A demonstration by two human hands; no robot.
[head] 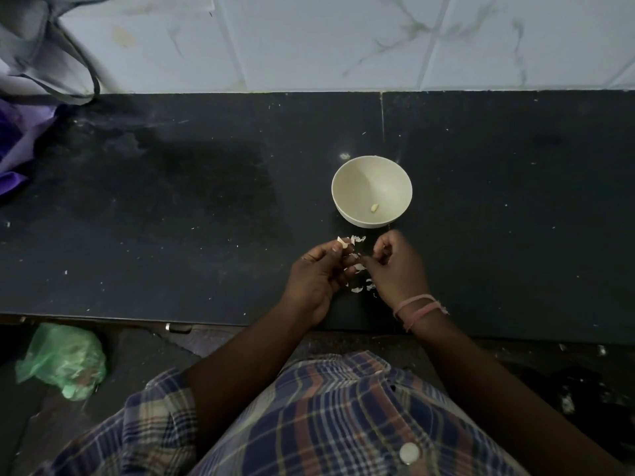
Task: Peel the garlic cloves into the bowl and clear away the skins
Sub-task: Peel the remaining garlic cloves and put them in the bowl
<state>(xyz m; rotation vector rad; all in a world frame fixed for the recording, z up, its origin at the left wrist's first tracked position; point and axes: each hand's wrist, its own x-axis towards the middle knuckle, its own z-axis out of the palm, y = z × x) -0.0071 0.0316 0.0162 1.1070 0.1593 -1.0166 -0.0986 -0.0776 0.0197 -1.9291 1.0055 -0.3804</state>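
Note:
A cream bowl point(347, 187) stands on the black counter point(171, 218), with one peeled garlic clove point(374, 208) lying inside near its front wall. Just in front of the bowl, my left hand point(314, 280) and my right hand point(395, 266) are close together with fingers curled. My left fingertips pinch a piece of garlic with skin point(342, 242) sticking up. My right fingers pinch at skin between the hands. Loose skins point(359, 288) lie on the counter under and between my hands, and a few more skin flakes point(357, 239) sit by the bowl.
A tiled wall point(343, 42) rises behind the counter. A grey bag with straps point(41, 63) and purple plastic point(17, 146) sit at the far left. Below the counter edge, a green plastic bag point(65, 359) lies on the floor at left.

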